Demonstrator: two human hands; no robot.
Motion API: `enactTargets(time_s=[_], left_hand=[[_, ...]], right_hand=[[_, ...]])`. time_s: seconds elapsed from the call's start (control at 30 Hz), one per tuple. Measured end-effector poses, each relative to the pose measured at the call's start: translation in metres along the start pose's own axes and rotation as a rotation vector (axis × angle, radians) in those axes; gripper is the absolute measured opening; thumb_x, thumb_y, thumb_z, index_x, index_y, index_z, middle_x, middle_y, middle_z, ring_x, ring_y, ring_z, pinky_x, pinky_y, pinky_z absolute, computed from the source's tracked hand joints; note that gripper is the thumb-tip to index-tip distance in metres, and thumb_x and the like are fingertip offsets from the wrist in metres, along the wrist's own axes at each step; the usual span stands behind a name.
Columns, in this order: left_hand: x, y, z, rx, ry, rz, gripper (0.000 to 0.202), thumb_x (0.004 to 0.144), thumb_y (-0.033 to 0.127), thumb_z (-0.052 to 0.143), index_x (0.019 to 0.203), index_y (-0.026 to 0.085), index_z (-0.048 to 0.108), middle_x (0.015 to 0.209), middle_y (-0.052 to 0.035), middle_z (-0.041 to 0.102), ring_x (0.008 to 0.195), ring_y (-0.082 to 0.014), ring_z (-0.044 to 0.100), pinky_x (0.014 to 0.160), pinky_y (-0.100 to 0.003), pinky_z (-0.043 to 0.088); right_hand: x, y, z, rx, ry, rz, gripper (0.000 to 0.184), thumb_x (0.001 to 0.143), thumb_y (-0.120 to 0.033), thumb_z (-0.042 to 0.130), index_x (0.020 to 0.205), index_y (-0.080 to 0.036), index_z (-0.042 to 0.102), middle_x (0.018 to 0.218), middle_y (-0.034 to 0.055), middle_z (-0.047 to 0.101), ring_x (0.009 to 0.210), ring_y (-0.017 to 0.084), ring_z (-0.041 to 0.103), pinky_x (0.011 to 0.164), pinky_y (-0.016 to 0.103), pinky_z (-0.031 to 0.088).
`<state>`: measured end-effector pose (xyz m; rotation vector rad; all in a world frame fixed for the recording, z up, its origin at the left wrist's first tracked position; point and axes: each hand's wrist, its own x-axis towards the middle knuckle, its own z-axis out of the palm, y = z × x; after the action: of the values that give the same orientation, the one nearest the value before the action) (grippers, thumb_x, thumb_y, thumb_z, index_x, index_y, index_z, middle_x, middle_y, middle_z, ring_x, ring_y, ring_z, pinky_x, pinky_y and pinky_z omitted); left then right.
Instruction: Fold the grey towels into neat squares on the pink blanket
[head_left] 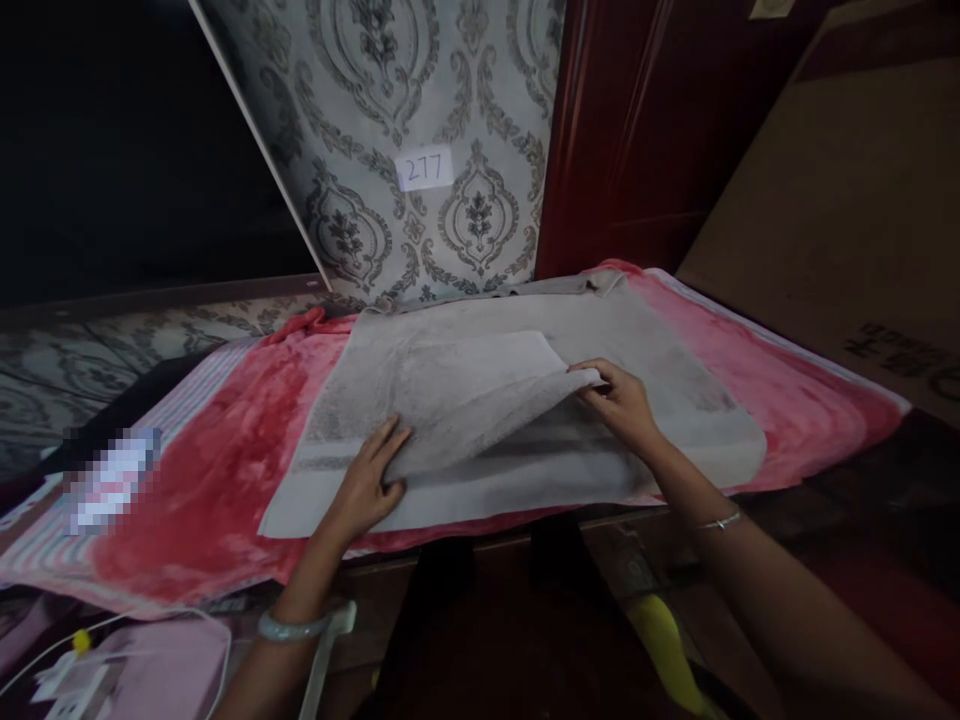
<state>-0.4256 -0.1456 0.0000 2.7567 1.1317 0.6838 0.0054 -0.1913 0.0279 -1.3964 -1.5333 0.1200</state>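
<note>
A grey cloth [652, 350] lies spread over a red plush blanket [225, 450] on a table. My left hand [371, 485] rests flat on the cloth's near left part, fingers stretched out. My right hand [619, 400] pinches a corner of the cloth's upper layer, which is lifted and folded toward the left over the rest of the cloth. A bracelet sits on each wrist.
A patterned wallpaper panel [420, 100] with a label reading 277 stands behind the table. A dark red door [637, 130] and a brown cardboard sheet [847, 200] stand at the right. A pink pad [165, 670] with white cables lies at the lower left.
</note>
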Motion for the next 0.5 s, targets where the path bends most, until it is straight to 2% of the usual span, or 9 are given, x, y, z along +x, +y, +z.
enactTargets(time_s=[0.1,0.27,0.4,0.5], left_hand=[[0.001,-0.005,-0.002,-0.011,0.004,-0.007,0.079,0.077,0.012,0.053,0.155,0.021,0.042,0.166,-0.0113,0.034,0.149,-0.0278,0.040,0.120,-0.047,0.040],[0.006,-0.018,-0.001,0.018,0.014,-0.037,0.087,0.070,0.006,0.053,0.155,0.023,0.043,0.165,-0.0076,0.036,0.147,-0.0256,0.043,0.120,-0.043,0.042],[0.015,-0.027,0.000,0.021,0.027,-0.051,0.074,0.078,0.015,0.058,0.150,0.022,0.048,0.162,-0.0115,0.041,0.145,-0.0279,0.047,0.116,-0.044,0.046],[0.023,-0.031,-0.001,0.019,0.049,-0.035,0.068,0.081,0.020,0.062,0.148,0.025,0.052,0.160,-0.0112,0.044,0.142,-0.0286,0.051,0.113,-0.045,0.049]], right_hand=[[0.000,0.001,0.003,0.051,0.009,0.001,0.022,0.084,-0.038,0.061,0.097,-0.022,0.069,0.093,0.0049,0.074,0.085,0.022,0.068,0.075,0.033,0.055],[-0.023,0.018,0.007,0.029,-0.028,-0.021,0.027,0.085,-0.033,0.056,0.108,-0.024,0.068,0.108,0.0070,0.073,0.100,0.025,0.069,0.086,0.040,0.055],[-0.042,0.036,0.006,-0.079,-0.072,-0.141,0.038,0.089,-0.033,0.054,0.125,-0.025,0.064,0.126,0.0105,0.068,0.121,0.029,0.062,0.104,0.050,0.049],[-0.051,0.050,0.004,-0.169,-0.138,-0.220,0.054,0.087,-0.028,0.057,0.141,-0.025,0.056,0.137,0.0117,0.063,0.133,0.031,0.054,0.111,0.056,0.043]])
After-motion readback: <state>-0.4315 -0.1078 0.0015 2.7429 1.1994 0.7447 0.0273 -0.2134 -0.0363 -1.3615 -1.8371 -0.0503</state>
